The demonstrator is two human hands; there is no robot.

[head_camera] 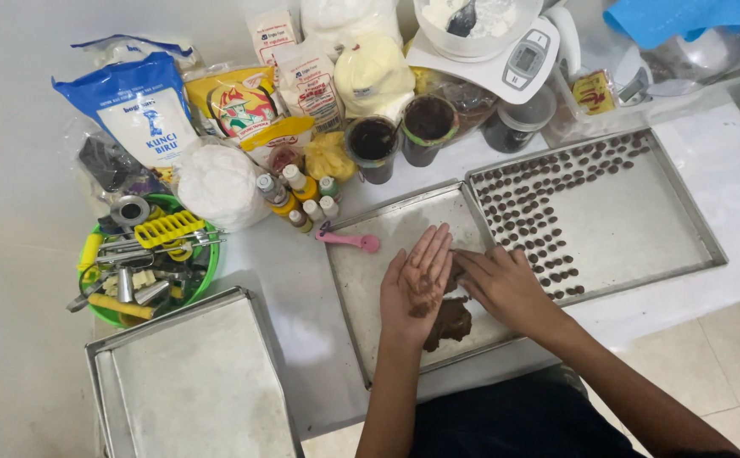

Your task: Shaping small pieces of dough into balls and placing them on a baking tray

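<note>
while left hand (417, 284) lies flat, sticky brown dough (449, 322)

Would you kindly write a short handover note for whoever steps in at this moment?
Left hand: open, palm up, a small piece of brown dough on it.
Right hand: fingers at the left palm, holding nothing that shows.
Brown dough lump: on the middle baking tray.
Done: rows of small dough pieces fill part of the right tray.
Left: the lump; the near-left tray holds none.
</note>
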